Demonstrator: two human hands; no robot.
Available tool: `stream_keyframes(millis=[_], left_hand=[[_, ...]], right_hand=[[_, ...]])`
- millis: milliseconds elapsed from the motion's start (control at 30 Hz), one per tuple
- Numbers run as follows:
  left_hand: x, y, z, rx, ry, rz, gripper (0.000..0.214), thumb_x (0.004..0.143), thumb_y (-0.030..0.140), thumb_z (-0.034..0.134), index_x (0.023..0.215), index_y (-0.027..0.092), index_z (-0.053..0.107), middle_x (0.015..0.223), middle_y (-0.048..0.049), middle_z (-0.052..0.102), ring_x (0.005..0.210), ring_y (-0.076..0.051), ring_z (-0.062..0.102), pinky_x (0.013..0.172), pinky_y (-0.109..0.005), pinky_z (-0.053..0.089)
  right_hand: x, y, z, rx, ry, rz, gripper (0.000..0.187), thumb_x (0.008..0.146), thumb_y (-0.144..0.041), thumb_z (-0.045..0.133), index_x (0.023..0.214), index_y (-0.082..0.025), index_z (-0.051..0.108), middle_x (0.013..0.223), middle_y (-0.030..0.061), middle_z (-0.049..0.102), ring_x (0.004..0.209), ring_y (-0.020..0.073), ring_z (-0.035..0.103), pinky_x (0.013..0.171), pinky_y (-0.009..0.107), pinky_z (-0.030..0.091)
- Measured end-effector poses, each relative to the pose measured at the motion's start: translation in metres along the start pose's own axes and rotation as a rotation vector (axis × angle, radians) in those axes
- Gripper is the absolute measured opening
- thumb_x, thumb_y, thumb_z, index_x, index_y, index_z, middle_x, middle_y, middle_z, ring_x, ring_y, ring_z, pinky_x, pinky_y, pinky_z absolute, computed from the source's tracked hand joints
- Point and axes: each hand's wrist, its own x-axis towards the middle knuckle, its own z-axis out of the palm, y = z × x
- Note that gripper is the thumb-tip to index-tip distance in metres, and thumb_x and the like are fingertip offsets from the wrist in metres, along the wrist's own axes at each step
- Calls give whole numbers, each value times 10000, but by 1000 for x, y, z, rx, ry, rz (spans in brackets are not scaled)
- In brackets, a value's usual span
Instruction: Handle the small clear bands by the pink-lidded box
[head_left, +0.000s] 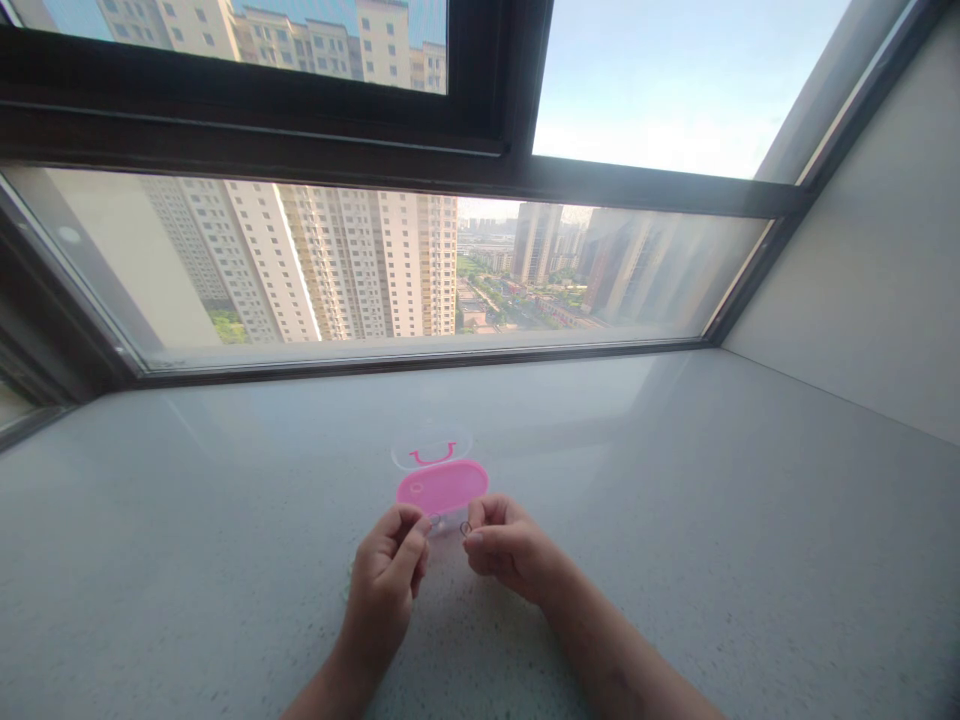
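My left hand is closed in a pinch, with a small pale ring-shaped piece showing at its fingertips. Facing it, my right hand pinches a small dark ring between thumb and forefinger. Both pieces are too small to name more exactly. Just beyond the fingers lies a pink oval box, partly covered by my hands at its near edge. Its clear lid with a pink handle lies behind it. Something pale green peeks out left of my left wrist, mostly hidden.
The speckled light worktop runs back to a dark window frame. Through the glass, tall buildings and sky show. A white wall bounds the right side.
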Motion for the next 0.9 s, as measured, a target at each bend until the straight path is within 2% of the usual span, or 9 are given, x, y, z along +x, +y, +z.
stream_keyframes(millis=[900], left_hand=[[-1, 2, 2, -15, 35, 10, 204, 801, 371, 525, 759, 180, 466, 450, 99, 365, 377, -48, 303, 359, -137, 246]], right_hand=[[-1, -1, 0, 15, -2, -16, 199, 627, -160, 709, 591, -137, 515, 403, -78, 374, 346, 20, 241, 377, 180, 157]])
